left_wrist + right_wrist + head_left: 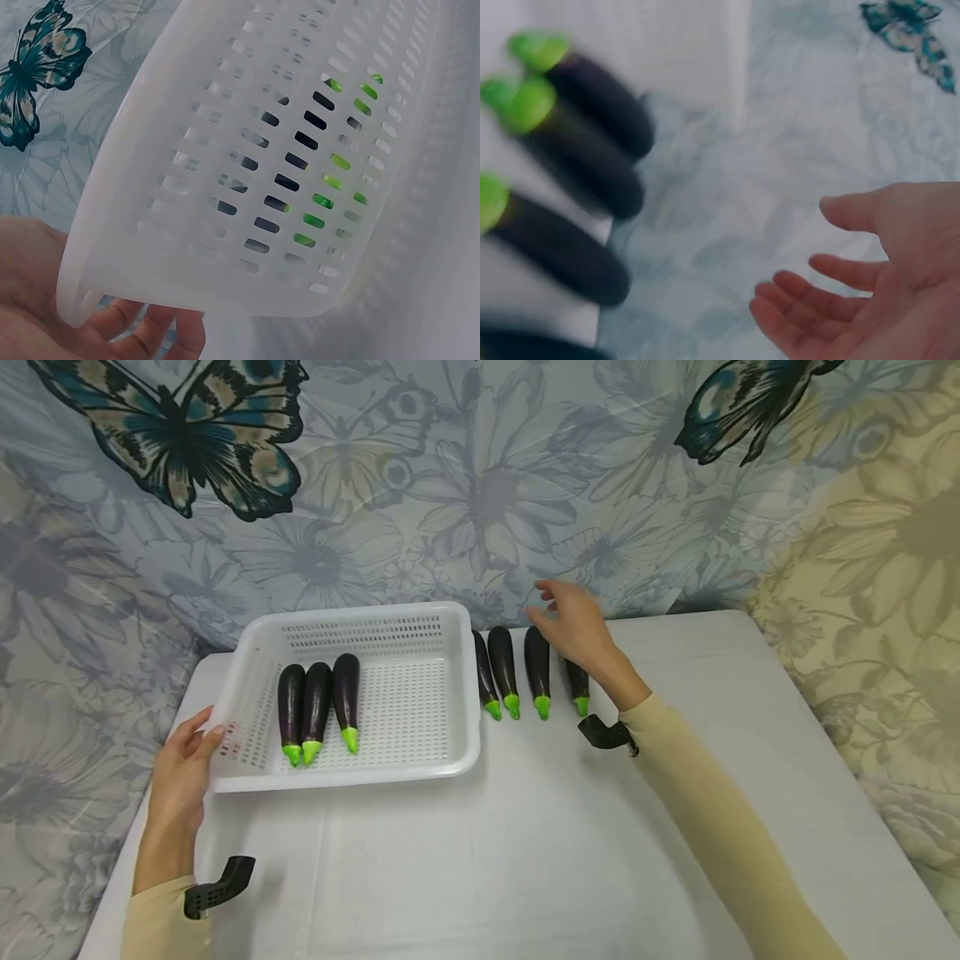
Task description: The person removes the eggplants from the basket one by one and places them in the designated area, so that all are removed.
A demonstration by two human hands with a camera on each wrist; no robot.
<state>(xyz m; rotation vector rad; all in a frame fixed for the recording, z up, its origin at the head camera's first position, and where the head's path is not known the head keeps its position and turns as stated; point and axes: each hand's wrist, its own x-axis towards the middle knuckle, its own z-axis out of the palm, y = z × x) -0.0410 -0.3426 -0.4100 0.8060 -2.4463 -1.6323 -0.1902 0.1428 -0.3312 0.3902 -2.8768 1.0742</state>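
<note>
A white perforated plastic basket [420, 772] holds three dark eggplants with bright green caps, among them one eggplant [347, 697] a little apart from the other two. My left hand [183, 768] grips the basket's left end, its fingers around the rim in the left wrist view. Several more eggplants lie in a row right of the basket, including one eggplant [537, 668] close to my right hand [577, 622]. That hand hovers over the row's far right end with fingers relaxed and nothing in them. It partly covers the rightmost eggplant [577, 685].
A white-covered table [480, 868] carries everything. Behind it hangs a cloth [487, 493] printed with flowers and butterflies, close to the table's back edge. Black wrist mounts sit on my left sleeve [165, 918] and right sleeve [705, 802].
</note>
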